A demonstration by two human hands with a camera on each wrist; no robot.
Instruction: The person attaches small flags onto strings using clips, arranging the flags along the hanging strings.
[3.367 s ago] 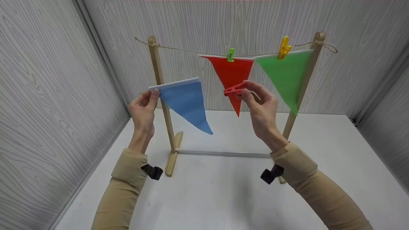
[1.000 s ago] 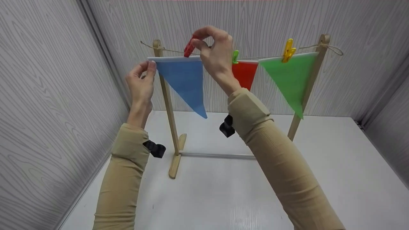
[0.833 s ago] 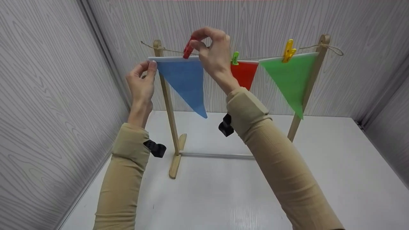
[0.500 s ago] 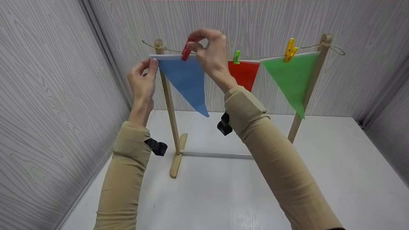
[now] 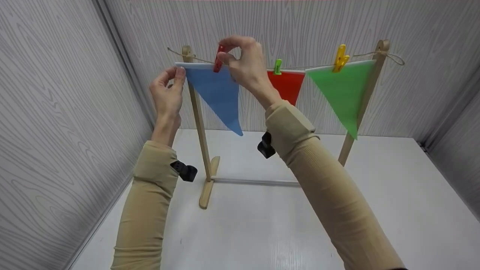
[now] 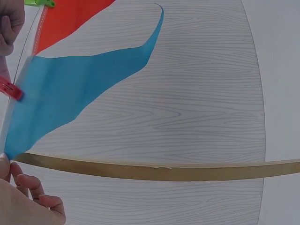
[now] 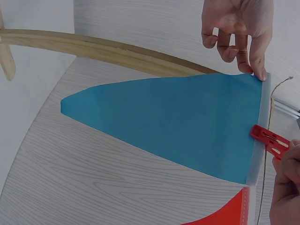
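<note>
My left hand (image 5: 167, 90) pinches the upper left corner of a blue triangular flag (image 5: 215, 88) between thumb and finger. The flag's white top edge lies along the twine (image 5: 204, 60). With thumb and index finger my right hand (image 5: 247, 63) grips a red clothespin (image 5: 218, 59), whose jaws straddle that white edge near its middle. In the right wrist view the red clothespin (image 7: 269, 137) reaches over the edge onto the blue cloth, with the twine passing by it. A red flag (image 5: 287, 86) hangs just to the right, partly behind my right hand.
A green clothespin (image 5: 277, 67) holds the red flag on the twine. A yellow clothespin (image 5: 340, 59) holds a green flag (image 5: 343, 90) beside the right wooden post (image 5: 371, 80). The left wooden post (image 5: 198, 131) stands behind the blue flag. A pale crossbar (image 5: 255, 182) joins the stand low down.
Both hands have risen, bringing the blue flag up to the twine. The red clothespin went from in front of the red flag to above the blue flag, then down onto its top edge.
</note>
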